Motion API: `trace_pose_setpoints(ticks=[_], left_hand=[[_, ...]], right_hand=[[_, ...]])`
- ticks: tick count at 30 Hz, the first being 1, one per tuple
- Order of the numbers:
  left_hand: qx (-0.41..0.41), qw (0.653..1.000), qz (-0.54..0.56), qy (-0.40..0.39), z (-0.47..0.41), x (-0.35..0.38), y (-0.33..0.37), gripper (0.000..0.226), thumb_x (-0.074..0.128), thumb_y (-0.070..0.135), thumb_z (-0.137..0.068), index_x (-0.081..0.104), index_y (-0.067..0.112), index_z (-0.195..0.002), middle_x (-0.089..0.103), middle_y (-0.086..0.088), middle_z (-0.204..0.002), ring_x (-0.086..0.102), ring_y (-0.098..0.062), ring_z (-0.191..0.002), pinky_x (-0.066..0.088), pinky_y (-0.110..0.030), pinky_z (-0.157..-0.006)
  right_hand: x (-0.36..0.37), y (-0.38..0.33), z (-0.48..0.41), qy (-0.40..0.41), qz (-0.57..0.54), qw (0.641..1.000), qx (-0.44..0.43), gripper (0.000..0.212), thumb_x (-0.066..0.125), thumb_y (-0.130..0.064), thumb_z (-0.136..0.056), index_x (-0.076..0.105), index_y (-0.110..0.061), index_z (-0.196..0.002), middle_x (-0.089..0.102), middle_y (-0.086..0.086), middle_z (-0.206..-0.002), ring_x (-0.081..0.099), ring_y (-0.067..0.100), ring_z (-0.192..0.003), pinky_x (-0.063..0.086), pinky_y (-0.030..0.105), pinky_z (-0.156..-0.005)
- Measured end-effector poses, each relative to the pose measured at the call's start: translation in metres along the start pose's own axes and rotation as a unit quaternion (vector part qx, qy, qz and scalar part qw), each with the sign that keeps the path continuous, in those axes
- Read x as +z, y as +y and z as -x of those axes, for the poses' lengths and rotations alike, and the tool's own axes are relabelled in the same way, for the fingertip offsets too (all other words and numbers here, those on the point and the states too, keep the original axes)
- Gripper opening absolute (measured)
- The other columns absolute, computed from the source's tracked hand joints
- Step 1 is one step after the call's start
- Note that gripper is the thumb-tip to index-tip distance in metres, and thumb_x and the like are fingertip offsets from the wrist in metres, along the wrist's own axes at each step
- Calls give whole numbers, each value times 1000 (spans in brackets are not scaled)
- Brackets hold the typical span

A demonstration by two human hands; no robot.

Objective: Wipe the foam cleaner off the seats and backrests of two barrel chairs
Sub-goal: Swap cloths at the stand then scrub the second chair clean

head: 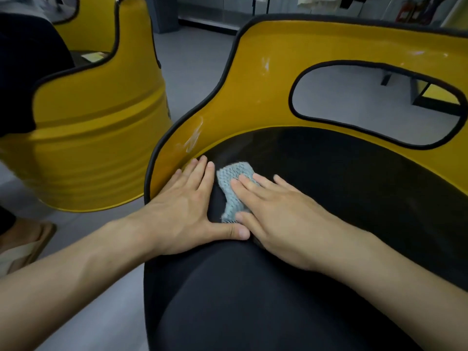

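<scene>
The step in hand looks like the wiping of the near chair's black seat. The right hand lies flat, fingers straight and slightly spread, pressing a grey-blue cloth onto the seat's left part, near where it meets the yellow backrest. The left hand rests just beside the cloth, also flat and holding nothing, its fingertips at the seat's left rim and its thumb stretched toward the cloth's near edge. No foam shows on the seat, as far as its dark surface lets one tell, but white foam streaks cling to the backrest just above the seat's left rim, with a fainter smear higher up. The next move probably calls for bringing the cloth off the seat onto that curved wall and pressing along the streaks. The second chair stands to the left of the seat, apart from it — whether it has been wiped I cannot tell
</scene>
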State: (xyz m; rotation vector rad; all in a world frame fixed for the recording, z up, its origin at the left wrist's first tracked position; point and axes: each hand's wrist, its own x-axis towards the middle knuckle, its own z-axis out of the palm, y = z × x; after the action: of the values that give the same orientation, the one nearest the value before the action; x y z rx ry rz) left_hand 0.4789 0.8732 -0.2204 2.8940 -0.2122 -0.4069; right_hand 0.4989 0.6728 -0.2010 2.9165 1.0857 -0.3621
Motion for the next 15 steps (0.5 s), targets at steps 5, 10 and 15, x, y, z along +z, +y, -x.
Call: trace_pose_setpoints(ticks=[5,10,15], left_hand=[[0,1000,-24,16,13,12,5,145,17,111,-51,-31,22,-155,-40,5,-160,-40,-10,-145,-14,-41,-125],[-30,998,-18,48,15,19,6,148,9,112,-47,-29,19,-156,-37,2,-162,-37,-13,-147,-16,-38,-124],[-35,998,-17,56,13,19,7,149,-3,113,-37,-36,20,-150,-38,0,-161,-37,-12,-146,-15,-36,-124]], right_hand=[[6,-3,32,-34,43,998,31,82,-20,-62,-80,-22,-31,-156,-19,-11,-165,-19,8,-151,-13,29,-118],[-1,1,-38,13,-1,998,61,65,13,-52,-105,-9,-25,-160,-13,-5,-168,-20,15,-152,-3,45,-125],[-1,-3,-90,45,-38,996,72,70,21,-49,-104,1,-13,-161,-11,4,-169,-17,16,-153,-12,52,-122]])
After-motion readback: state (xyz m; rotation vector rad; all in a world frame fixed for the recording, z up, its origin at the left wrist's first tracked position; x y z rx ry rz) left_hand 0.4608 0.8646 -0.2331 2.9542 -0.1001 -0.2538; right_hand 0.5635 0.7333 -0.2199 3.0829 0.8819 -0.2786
